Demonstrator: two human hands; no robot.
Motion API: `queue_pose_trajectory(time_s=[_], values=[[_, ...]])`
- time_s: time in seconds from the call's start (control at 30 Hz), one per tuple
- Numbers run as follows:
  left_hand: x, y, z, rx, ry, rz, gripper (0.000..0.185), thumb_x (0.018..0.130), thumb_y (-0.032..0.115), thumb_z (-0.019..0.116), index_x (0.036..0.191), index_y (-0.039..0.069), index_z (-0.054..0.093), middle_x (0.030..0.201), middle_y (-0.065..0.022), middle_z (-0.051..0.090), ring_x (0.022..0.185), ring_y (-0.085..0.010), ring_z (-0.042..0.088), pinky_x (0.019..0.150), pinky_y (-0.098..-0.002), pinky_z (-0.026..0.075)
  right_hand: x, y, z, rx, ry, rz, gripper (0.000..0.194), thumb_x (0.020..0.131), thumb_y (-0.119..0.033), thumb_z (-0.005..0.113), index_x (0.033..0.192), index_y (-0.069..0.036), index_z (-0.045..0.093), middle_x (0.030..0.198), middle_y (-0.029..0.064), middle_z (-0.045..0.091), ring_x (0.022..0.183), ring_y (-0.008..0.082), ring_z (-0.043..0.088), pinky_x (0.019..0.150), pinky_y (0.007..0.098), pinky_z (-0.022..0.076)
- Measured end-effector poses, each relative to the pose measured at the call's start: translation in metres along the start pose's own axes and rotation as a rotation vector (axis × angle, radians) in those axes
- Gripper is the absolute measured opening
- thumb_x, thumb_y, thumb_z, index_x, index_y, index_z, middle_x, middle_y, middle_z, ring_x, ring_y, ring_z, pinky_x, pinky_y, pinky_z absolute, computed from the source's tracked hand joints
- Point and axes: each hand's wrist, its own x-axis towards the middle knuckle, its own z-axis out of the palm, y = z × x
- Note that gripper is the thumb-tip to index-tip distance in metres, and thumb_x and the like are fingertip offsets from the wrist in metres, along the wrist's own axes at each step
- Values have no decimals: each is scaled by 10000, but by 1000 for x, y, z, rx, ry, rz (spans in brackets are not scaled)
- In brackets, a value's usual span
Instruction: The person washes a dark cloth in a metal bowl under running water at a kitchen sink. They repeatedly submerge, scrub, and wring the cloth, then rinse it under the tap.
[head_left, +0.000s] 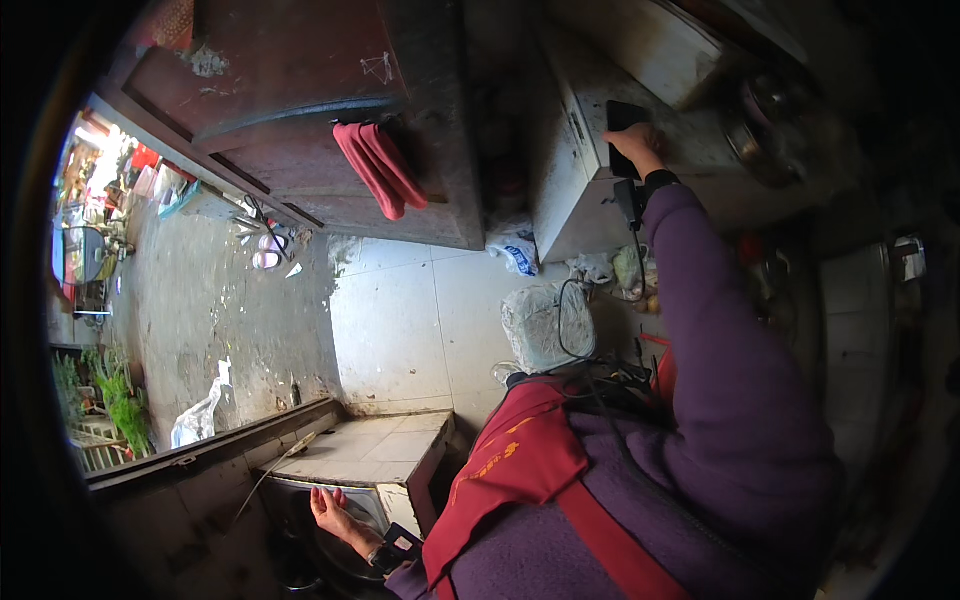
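My right hand is at a light-coloured cabinet, gripping a dark, flat, rectangular object that looks like a phone. A black device with a cable is at that wrist, over the purple sleeve. At the lower left, my left hand hangs above a dark, glossy recessed surface beside a tiled ledge. Its fingers are loosely curled and apart, with nothing seen in them. A strapped black device sits on the left wrist. I wear a red apron with yellow print.
A pink cloth hangs on a dark red wooden door. On the tiled floor stand a plastic-wrapped container and plastic bags. Metal pots are at the upper right. Beyond the doorway are slippers and plants.
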Motion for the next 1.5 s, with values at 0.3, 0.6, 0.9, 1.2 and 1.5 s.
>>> queue_pose_trajectory(time_s=[0.3,0.6,0.9,1.2,1.5], values=[[11,11,14,15,-36,40,328,850,202,607,1138,64,531,1001,-35,585,747,-140,599,634,-223,464,-24,17,-8,-130,94,-3,760,569,-528,705,1103,-3,572,1192,194,496,1129,326,447,947,424,364],[10,27,26,12,-45,40,340,857,188,599,1157,48,520,1015,-40,584,757,-144,596,653,-234,462,-23,16,-13,-80,126,-22,689,543,-512,708,1017,-20,623,1082,197,572,1060,314,516,880,385,431],[13,28,32,17,-52,43,338,847,189,612,1142,50,528,1008,-50,587,749,-159,610,632,-244,484,-78,17,3,-4,573,-365,681,646,-361,739,1189,-60,458,1120,167,474,1038,353,433,887,463,345],[17,21,39,4,-74,-32,344,848,184,610,1147,36,523,1029,-61,576,790,-187,606,656,-251,492,-195,27,131,259,81,-659,319,638,-173,724,895,-37,593,937,118,547,923,304,507,785,376,442],[1,20,30,-70,-56,-136,372,836,177,605,1163,35,500,1026,-91,563,817,-220,603,726,-305,488,-236,-23,197,174,-235,-889,258,671,-176,672,827,14,594,971,211,526,960,356,484,819,418,434]])
